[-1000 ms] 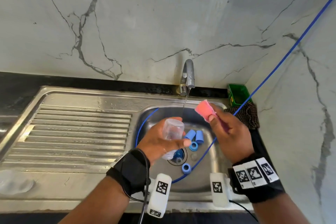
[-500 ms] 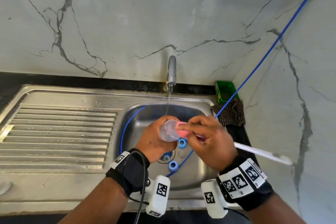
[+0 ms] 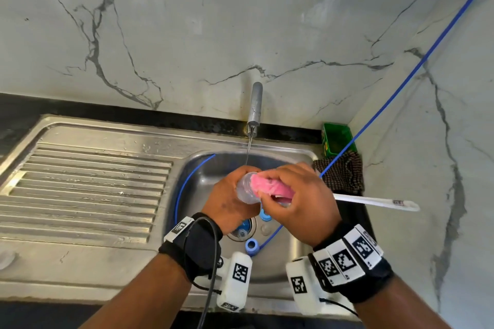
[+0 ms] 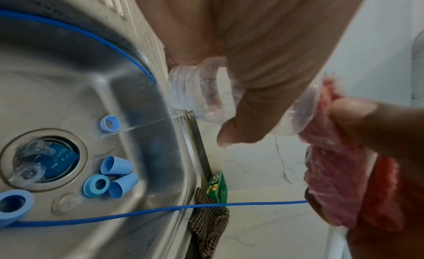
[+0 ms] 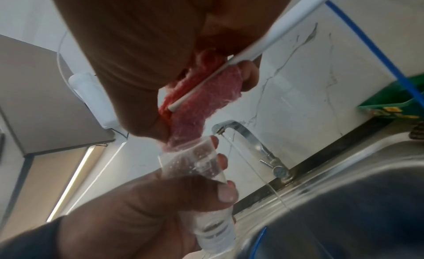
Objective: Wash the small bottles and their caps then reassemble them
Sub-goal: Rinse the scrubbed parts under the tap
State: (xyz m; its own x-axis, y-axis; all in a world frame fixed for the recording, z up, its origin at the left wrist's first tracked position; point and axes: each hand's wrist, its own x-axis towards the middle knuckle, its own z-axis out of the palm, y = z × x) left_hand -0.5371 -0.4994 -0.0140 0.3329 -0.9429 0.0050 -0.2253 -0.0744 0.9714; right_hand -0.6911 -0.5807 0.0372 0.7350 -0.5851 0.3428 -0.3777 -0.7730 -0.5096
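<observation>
Over the sink point(image 3: 112, 262), under a thin stream from the tap point(image 3: 255, 104), the left hand point(image 3: 227, 203) wraps its fingers round a clear bottle point(image 3: 246, 189). The right hand point(image 3: 299, 200) pinches a pink sponge brush point(image 3: 270, 188) against the bottle's open end. Blue caps point(image 4: 114, 174) lie loose by the drain point(image 4: 43, 159), where more clear pieces sit. Scrubbing looks midway; cap washing and all reassembly seem left.
</observation>
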